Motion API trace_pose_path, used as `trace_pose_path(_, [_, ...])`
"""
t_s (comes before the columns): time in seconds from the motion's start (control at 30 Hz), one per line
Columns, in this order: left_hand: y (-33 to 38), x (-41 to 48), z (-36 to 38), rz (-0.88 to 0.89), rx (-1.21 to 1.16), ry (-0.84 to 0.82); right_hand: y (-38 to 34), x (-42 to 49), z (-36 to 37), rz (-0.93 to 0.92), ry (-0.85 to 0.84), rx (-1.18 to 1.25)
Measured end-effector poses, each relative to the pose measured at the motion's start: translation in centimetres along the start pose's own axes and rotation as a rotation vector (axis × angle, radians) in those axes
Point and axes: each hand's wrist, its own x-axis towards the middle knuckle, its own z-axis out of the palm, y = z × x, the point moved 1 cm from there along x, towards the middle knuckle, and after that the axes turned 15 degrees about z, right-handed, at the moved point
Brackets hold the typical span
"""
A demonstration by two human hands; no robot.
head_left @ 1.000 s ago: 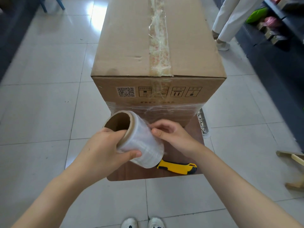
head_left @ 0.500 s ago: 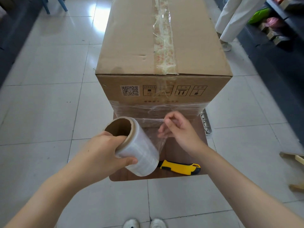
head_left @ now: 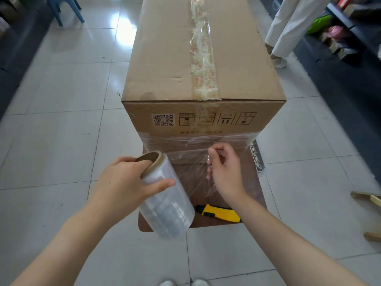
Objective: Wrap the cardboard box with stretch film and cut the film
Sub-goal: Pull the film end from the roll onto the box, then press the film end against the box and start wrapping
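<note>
The box (head_left: 204,69) stands just beyond both hands, its long side running away and a taped seam along its top. A band of film (head_left: 206,141) crosses the lower part of its near face, right above the right hand (head_left: 224,170). More film runs as a loose sheet from the roll (head_left: 167,203) across to that hand, whose fingers are curled on the sheet's edge. It is close to the box face, but contact cannot be told.

The left hand (head_left: 127,182) grips the roll near its upper end, thumb across the film side and fingers at the rim of the cardboard core. The roll is tilted, open core end toward the box.

A yellow knife (head_left: 220,212) lies under the right wrist, just right of the roll's lower end, on the brown board (head_left: 255,182) that carries the box.

Farther out is tiled floor (head_left: 51,141). Legs (head_left: 288,23) in pale trousers stand well beyond the right hand, and a blue chair (head_left: 66,9) well beyond the left. Shoes (head_left: 167,282) show between the forearms.
</note>
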Motion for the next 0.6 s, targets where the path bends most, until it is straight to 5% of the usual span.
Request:
trace_pose_path(0.4, [0.4, 1.5, -1.7, 0.616, 0.287, -0.065, 0.7, 1.6, -2.4, -0.137, 0.254, -0.297])
trace_pose_path(0.6, [-0.2, 2.5, -1.7, 0.751, 0.334, -0.132, 1.8, 2.0, 0.3, -0.053, 0.526, -0.07])
